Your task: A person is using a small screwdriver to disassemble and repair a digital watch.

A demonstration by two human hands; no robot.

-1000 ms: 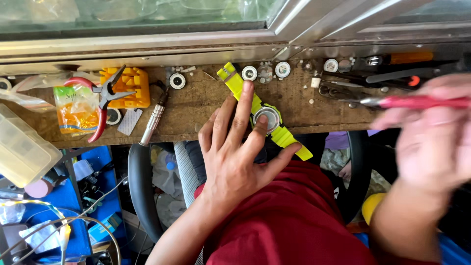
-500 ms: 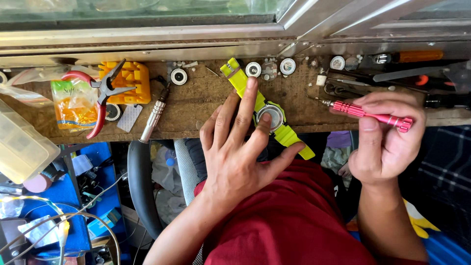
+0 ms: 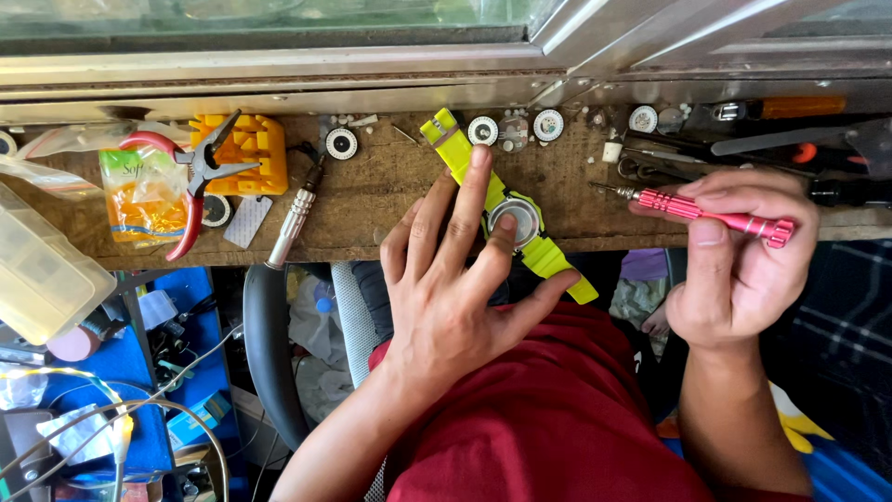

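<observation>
A wristwatch with a neon yellow strap (image 3: 457, 149) lies face down on the worn wooden bench (image 3: 372, 200), its round metal case back (image 3: 517, 219) up. My left hand (image 3: 457, 279) lies spread over it, the fingers pinning the strap and case to the bench. My right hand (image 3: 739, 265) holds a pink metal precision screwdriver (image 3: 714, 213) level, to the right of the watch, with the tip pointing left and clear of the case.
Red-handled pliers (image 3: 190, 191) rest on an orange plastic block (image 3: 243, 149) at the left, beside a metal tool handle (image 3: 293, 223) and a clear plastic box (image 3: 42, 270). Small round watch parts (image 3: 548, 125) and several tools (image 3: 780, 149) line the bench's far edge.
My right hand has swung in from the right with the pink screwdriver and brought it down nearer the watch. My left hand stays on the watch.
</observation>
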